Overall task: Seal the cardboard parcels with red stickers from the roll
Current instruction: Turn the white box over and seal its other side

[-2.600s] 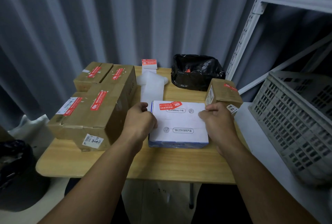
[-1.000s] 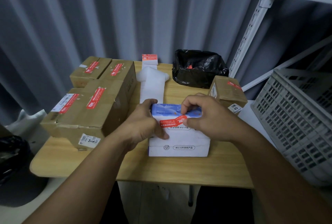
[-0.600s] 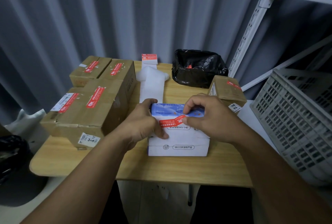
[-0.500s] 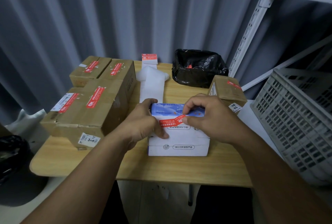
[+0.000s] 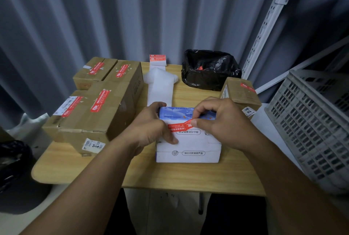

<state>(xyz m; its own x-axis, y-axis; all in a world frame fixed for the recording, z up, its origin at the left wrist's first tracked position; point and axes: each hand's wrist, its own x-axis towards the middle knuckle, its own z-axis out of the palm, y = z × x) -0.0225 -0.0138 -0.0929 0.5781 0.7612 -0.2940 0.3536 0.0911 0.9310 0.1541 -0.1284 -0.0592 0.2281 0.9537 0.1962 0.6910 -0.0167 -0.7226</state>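
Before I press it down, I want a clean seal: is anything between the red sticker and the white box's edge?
Nothing visible. The red sticker lies across the top front edge of the white box, the right hand pinching its end and the left hand steadying the box.

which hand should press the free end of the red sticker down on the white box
Right hand: its fingers already pinch the red sticker at its free end, while the left hand braces the white box.

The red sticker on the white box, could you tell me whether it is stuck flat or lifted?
Partly lifted. The red sticker lies across the white box edge, but the right hand pinches its right end.
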